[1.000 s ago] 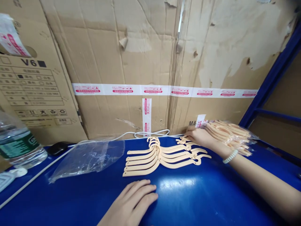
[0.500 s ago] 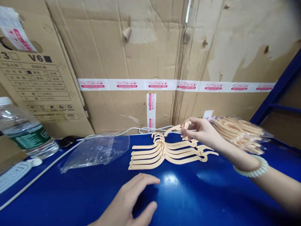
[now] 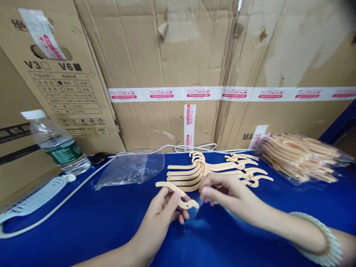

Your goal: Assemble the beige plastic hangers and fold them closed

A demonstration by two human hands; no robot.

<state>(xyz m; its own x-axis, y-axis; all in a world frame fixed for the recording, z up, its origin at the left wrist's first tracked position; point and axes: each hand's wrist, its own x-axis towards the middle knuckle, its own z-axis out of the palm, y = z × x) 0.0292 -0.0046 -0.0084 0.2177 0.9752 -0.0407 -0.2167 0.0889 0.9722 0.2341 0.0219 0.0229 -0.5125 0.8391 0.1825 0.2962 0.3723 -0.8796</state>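
Observation:
Between the thumb and fingers of my left hand (image 3: 157,215) is a cream, curved hanger arm (image 3: 174,187), its hooked end with a small hole pointing right. Close beside that end is my right hand (image 3: 229,191), thumb and fingers curled together; whatever they may hold is hidden. Just behind both hands, several cream folding hangers (image 3: 182,173) lie overlapped in a row on the blue table (image 3: 111,222), hooks toward the back. The right hand covers part of their right side. More loose hanger pieces (image 3: 241,157) lie at the back right of the row.
A plastic-wrapped hanger bundle (image 3: 300,155) lies at right. Left of the row are a clear plastic bag (image 3: 130,168), a water bottle (image 3: 62,146), a black object (image 3: 98,158) and a pale blue brush-like item (image 3: 36,200). A white cable (image 3: 80,189) runs along the back, before cardboard boxes (image 3: 167,55).
My right hand has come forward and left from behind the hanger row. My left hand, open and bare before, has moved up and now grips a hanger arm. The view has shifted left.

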